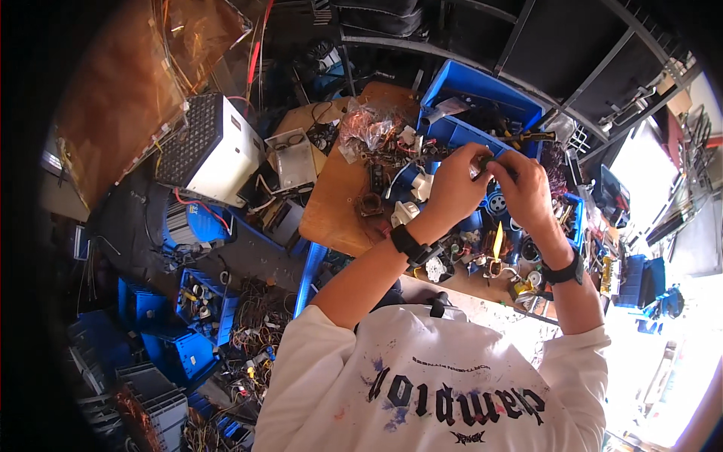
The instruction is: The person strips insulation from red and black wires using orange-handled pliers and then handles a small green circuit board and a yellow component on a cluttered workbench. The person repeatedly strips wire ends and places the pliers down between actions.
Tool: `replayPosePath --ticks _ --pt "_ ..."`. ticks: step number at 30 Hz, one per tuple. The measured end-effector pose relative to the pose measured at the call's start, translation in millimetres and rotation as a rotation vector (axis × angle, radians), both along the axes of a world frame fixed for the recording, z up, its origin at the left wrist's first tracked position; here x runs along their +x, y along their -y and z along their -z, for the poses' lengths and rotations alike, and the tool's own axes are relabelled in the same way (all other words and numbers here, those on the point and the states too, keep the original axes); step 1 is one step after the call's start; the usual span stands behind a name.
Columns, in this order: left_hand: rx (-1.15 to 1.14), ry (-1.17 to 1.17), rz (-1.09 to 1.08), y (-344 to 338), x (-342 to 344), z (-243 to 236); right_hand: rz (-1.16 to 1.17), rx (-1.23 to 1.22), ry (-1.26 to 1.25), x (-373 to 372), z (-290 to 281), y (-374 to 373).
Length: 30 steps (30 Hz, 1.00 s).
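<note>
Small dark electronic part (483,162), pinched between left hand (456,184) and right hand (525,188) over blue plastic bin (459,83): likely light, rigid, fragile; grip by its body.

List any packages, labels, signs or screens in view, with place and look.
Plastic bag: on the wooden board, clear, crumpled, coppery bits inside.
White box: left of the board, boxy, dark perforated side.
Clear case: beside the white box, square, transparent.
No signs or screens visible.
</note>
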<state>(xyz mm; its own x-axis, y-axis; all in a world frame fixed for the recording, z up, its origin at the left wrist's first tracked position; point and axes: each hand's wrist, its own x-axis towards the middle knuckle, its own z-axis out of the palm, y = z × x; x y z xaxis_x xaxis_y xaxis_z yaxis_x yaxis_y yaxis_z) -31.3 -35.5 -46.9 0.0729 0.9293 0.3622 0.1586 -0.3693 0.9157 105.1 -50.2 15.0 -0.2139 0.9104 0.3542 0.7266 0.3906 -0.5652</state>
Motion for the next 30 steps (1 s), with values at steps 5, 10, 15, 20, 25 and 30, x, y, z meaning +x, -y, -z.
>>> replayPosePath --ticks 5,10,15,20,25,30 --pt "0.127 -0.049 -0.117 -7 6 13 0.000 0.099 -0.013 1 6 -3" --pt "-0.189 0.262 0.158 -32 -11 34 -0.011 -0.220 -0.465 29 1 -3" --pt "-0.368 0.422 0.294 -28 -21 21 -0.085 -0.369 -0.790 50 17 -16" --pt "-0.487 0.704 0.563 -33 -46 16 -0.011 -0.445 -1.182 66 20 -15" --pt "-0.536 0.836 0.654 -37 -55 -4 0.033 -0.506 -1.271 69 38 -15" --pt "-0.502 0.677 0.554 -44 -59 1 -0.024 -0.405 -1.430 68 32 -22"
